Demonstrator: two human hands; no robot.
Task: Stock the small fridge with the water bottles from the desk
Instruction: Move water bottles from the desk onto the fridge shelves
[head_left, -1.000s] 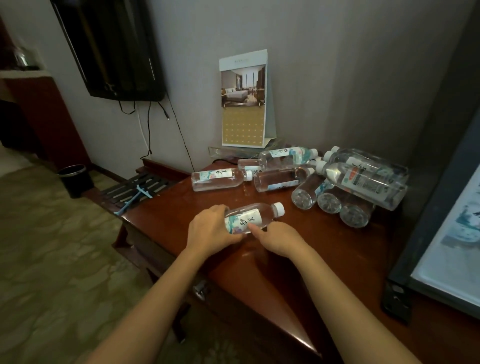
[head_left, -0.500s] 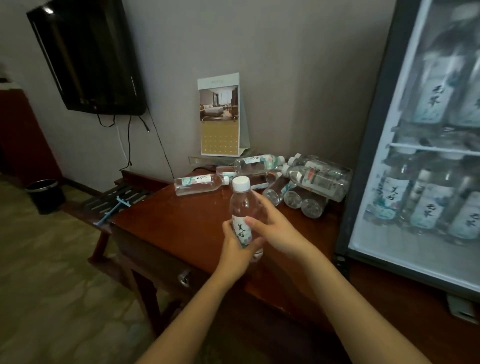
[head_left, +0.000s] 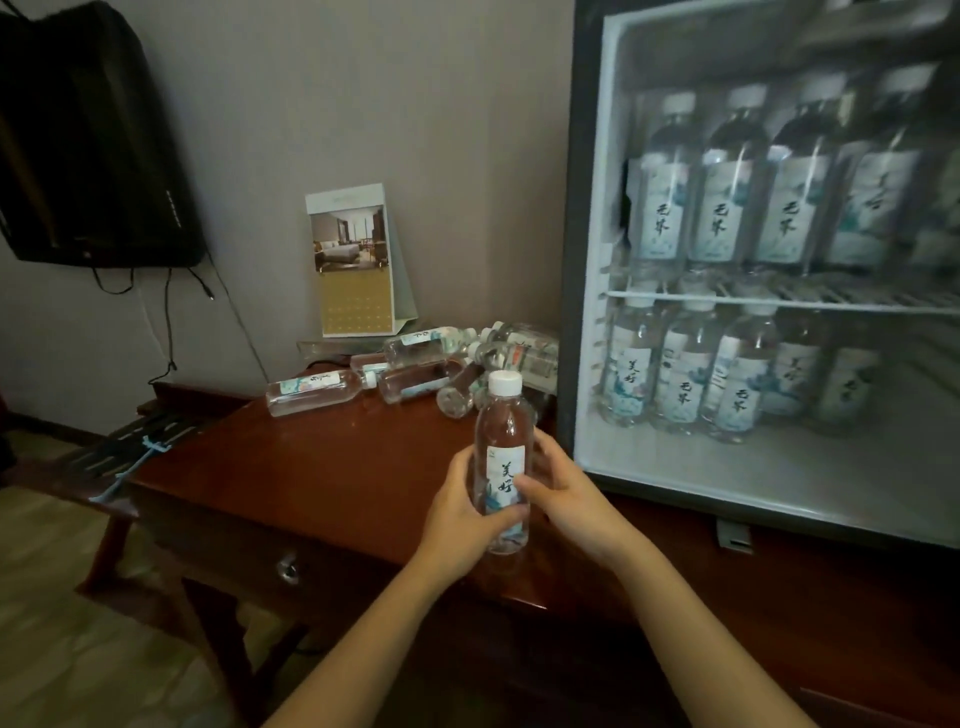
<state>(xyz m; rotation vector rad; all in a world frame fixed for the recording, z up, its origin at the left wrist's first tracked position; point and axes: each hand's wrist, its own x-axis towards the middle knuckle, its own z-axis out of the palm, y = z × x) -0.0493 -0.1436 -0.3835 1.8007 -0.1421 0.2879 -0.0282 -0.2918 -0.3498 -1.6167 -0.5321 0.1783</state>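
The left hand and right hand grip one upright water bottle over the desk. Behind lies a heap of bottles, too tangled to count, then one calendar. The fridge, right, shows four shelved bottles on top.

Glossy reddish wooden desk; clear plastic bottle, paper label; wire fridge shelf.

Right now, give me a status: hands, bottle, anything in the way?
Left hand and right hand both grip one upright bottle over the desk. Fridge at right looks shut, glass front in the way. Spare bottles lie at the desk's back.
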